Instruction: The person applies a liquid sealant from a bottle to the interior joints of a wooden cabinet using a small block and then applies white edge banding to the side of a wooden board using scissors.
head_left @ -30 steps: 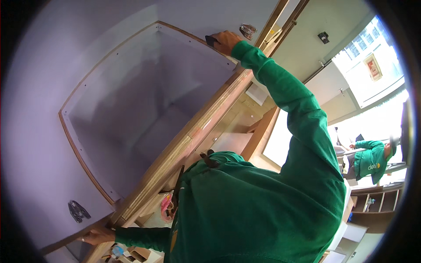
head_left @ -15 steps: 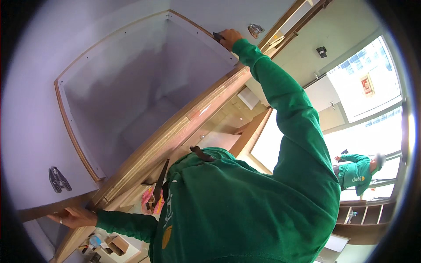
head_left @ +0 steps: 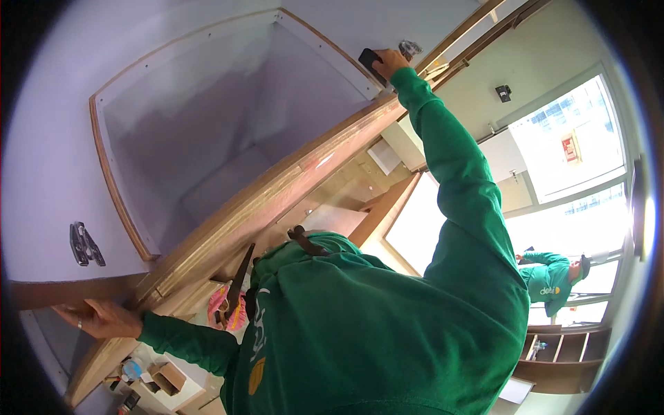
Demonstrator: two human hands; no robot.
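Up at the top, my right hand [head_left: 393,63] is closed round a small dark rounded block [head_left: 370,62], whose kind I cannot make out. It is beside the corner of a lavender cabinet compartment [head_left: 200,124] with wood-coloured edging. A shiny metal hinge [head_left: 410,50] sits just past that hand. At the lower left, my left hand [head_left: 104,319] lies with fingers stretched out along the underside of a panel's brown edge [head_left: 76,290]; whether it presses on the edge is unclear. Above that edge, a dark metal hinge [head_left: 86,243] is fixed to the lavender panel.
A long wooden front rail [head_left: 277,183] runs diagonally between my body and the compartment. Below it are a pink bag [head_left: 225,308], a small cardboard box [head_left: 168,378] and other small items. Another person in green [head_left: 550,280] stands by the bright windows at right.
My right hand has moved right and slightly down along the compartment edge, and more of the dark block shows. The view has shifted; my left hand stays by the brown edge.
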